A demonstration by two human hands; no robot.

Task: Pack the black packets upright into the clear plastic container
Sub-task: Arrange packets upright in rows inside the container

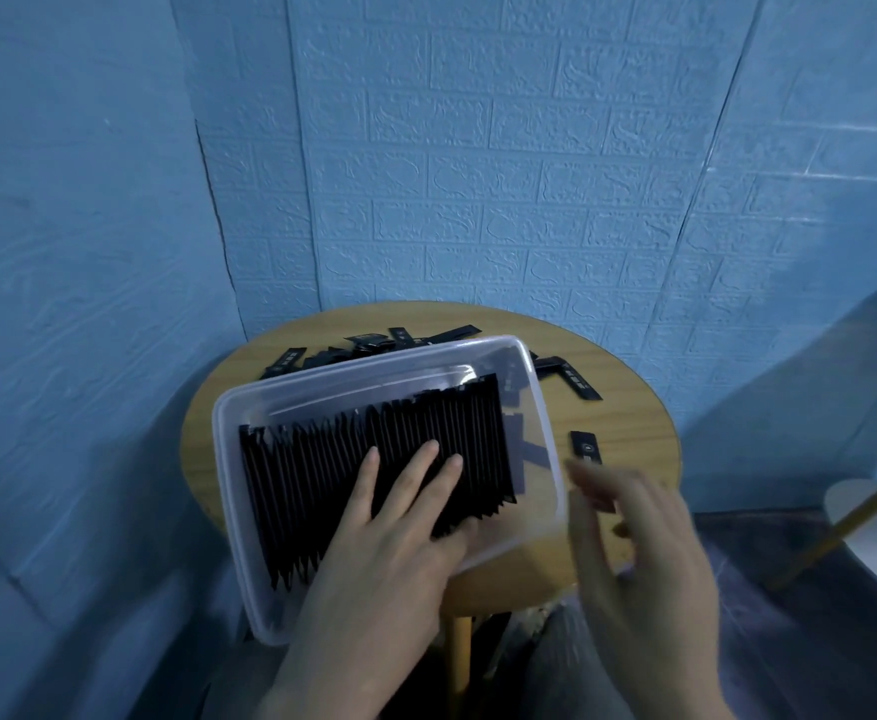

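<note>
A clear plastic container [548, 423] sits tilted on a small round wooden table [628, 407]. A long row of black packets [322, 470] stands upright inside it, filling most of its length. My left hand [400, 517] lies flat on top of the row with its fingers straight, pressing on the packets near the container's near right side. My right hand [634, 532] hovers blurred just right of the container, fingers loosely spread, holding nothing that I can see. Loose black packets [374, 340] lie on the table behind the container, and one single packet [584, 446] lies at its right.
More loose packets [571, 379] lie at the table's back right. A blue brick-pattern wall stands close behind the table. A white round object with a yellow stick [862, 517] stands low at the right. The table's leg [460, 662] shows below.
</note>
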